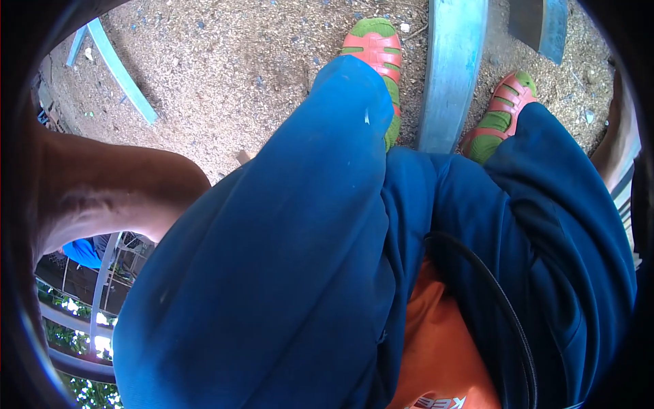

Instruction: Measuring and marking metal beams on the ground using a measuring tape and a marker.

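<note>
A bare left arm (116, 180) reaches in from the left edge and passes behind my left thigh. My left hand itself is hidden there, so what it holds or touches does not show. At the far right, a strip of bare skin, seemingly my right arm (616, 126), runs down along the rim beside my leg, its hand out of sight. Dark blue trousers (272, 273) fill most of the picture, with an orange shirt (443, 334) at the waist. Both feet, in green socks and pinkish-red sandals (373, 48), rest on the ground.
A long blue-grey bar (453, 68) lies between my feet. Another narrow bar (122, 71) is at the upper left, and a dark and blue piece (541, 27) at the upper right. Gravelly ground (225, 75) spreads ahead. Curved rails (75, 317) and leaves show lower left.
</note>
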`<state>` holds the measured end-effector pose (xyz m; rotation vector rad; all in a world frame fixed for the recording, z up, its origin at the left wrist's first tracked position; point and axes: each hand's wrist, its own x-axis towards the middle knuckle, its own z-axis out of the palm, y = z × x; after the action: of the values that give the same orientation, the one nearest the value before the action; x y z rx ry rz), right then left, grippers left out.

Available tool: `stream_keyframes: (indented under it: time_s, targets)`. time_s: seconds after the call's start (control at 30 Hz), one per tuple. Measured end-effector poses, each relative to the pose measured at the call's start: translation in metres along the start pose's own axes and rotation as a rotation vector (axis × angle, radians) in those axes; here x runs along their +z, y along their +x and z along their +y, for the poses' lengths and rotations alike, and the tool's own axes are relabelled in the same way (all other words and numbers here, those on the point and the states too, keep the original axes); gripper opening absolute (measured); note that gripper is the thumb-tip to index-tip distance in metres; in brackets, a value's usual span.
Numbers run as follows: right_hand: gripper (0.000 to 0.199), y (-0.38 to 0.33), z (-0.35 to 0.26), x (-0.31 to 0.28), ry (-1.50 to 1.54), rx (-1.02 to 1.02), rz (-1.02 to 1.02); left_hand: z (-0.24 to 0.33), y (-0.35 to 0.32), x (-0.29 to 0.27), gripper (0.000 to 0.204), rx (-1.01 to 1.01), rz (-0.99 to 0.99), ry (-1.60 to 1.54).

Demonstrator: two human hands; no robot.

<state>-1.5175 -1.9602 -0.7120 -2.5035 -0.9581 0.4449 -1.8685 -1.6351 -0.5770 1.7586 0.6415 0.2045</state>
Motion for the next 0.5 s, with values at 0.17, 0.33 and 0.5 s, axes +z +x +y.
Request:
stream_keyframes:
  time_s: [0.17,0.33,0.5]
  targets:
    - [0.044,-0.007,0.009,-0.003,0.000,-0.001,-0.040,-0.001,0.000,-0.006,0.042,0.041,0.010,0.019]
    - [0.046,-0.007,0.023,0.000,0.028,0.020,-0.021,0.001,0.032,-0.017,0.042,0.129,-0.013,0.074]
    - [0.047,0.046,0.006,-0.026,0.086,-0.040,0.376,0.062,0.119,-0.062,0.042,0.590,-0.025,0.236]
